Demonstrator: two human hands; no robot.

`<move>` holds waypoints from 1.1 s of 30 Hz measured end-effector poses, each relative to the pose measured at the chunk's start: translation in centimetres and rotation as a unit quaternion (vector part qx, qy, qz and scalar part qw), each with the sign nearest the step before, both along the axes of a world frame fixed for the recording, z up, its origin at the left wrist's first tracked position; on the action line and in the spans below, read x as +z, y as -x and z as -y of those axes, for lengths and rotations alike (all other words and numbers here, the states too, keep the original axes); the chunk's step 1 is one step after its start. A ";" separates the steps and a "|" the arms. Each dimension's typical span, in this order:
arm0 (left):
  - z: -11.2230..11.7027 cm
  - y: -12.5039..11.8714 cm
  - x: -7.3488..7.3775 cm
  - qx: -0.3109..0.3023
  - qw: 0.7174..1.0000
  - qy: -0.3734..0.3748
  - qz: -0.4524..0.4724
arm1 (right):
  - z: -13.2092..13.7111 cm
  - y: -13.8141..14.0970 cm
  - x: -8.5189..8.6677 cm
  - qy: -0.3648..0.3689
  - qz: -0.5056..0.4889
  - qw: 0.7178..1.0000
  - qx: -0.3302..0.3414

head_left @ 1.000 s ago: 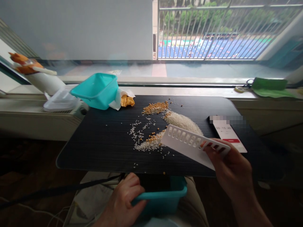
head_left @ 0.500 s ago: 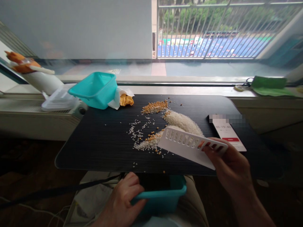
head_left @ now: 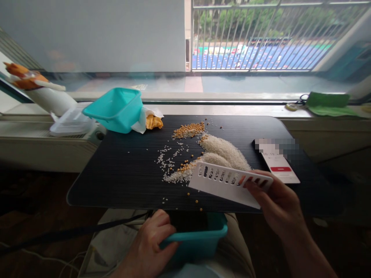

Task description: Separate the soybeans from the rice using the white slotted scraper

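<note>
In my right hand (head_left: 276,197) is a flat white plastic piece (head_left: 223,190) with a row of slots along its upper edge. My fingers are closed round its right end, and it is tilted over the near side of the rice. White rice (head_left: 224,148) lies heaped on the black table, with yellow soybeans (head_left: 189,130) behind it and more mixed into the near pile. My left hand (head_left: 158,235) grips the left rim of a teal bin (head_left: 197,243) below the table's front edge. The bin's inside is dark.
A second teal bin (head_left: 116,110) stands at the back left beside a crumpled orange-and-white packet (head_left: 153,120). On the right lies a phone (head_left: 278,164). A clear lid (head_left: 72,121) rests at far left, and a green cloth (head_left: 329,103) on the sill.
My right hand has brought the white slotted piece slightly left and down towards the table's front edge. A couple of soybeans have shifted nearer that edge. My left hand keeps its grip.
</note>
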State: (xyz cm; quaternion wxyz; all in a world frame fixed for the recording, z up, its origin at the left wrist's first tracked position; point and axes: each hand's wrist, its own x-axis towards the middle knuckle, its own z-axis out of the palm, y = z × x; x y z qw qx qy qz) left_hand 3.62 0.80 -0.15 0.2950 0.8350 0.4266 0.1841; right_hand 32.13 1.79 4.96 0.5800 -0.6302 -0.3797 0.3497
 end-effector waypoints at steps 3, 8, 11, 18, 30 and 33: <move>0.1 0.1 -0.2 0.003 1.000 0.001 0.003 | 0.1 0.0 -0.2 0.007 -0.004 0.999 0.049; 0.2 0.0 -0.3 0.005 1.000 0.009 0.007 | 1.4 -0.8 -0.2 0.011 -0.002 0.999 0.054; 0.2 0.0 -0.3 0.002 1.000 0.016 0.007 | 2.3 -1.2 -0.5 0.022 0.007 0.999 0.035; 0.2 0.1 -0.7 0.005 1.000 0.013 0.019 | 3.5 1.1 -0.7 -0.020 0.011 0.998 0.065; -0.1 0.1 0.0 -0.004 1.000 0.011 -0.016 | 2.9 7.8 -2.6 0.020 -0.007 0.997 0.068; 0.0 0.1 -0.2 -0.007 1.000 -0.005 -0.025 | 3.0 6.4 -3.2 0.036 -0.027 0.999 -0.020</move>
